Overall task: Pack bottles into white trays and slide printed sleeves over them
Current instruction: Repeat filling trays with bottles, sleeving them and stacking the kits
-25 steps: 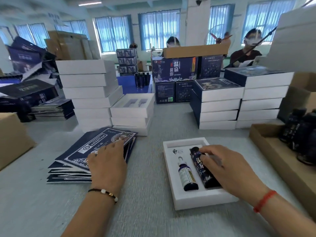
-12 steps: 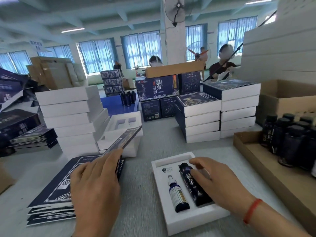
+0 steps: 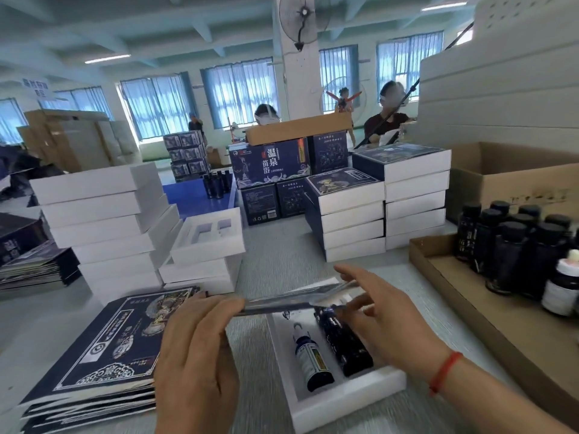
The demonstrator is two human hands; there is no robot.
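Observation:
A white tray [image 3: 360, 399] lies on the table in front of me with a small dropper bottle [image 3: 311, 358] and a larger dark bottle [image 3: 343, 344] lying side by side in its recesses. A flat printed sleeve [image 3: 291, 299] hovers edge-on above the tray's far end. My left hand [image 3: 195, 349] grips its left end, and my right hand [image 3: 380, 317] pinches its right end, fingers spread. The stack of flat printed sleeves [image 3: 103, 352] lies to the left of the tray.
Empty white trays [image 3: 103, 220] are stacked at the back left, one open tray [image 3: 208, 236] on a lower pile. Sleeved boxes [image 3: 347, 211] stand at the back right. A cardboard tray [image 3: 488, 311] with dark upright bottles [image 3: 513, 249] runs along the right. People work beyond.
My left hand lifted one sleeve off the stack and carried it right, over the tray. My right hand left the dark bottle and took the sleeve's other end.

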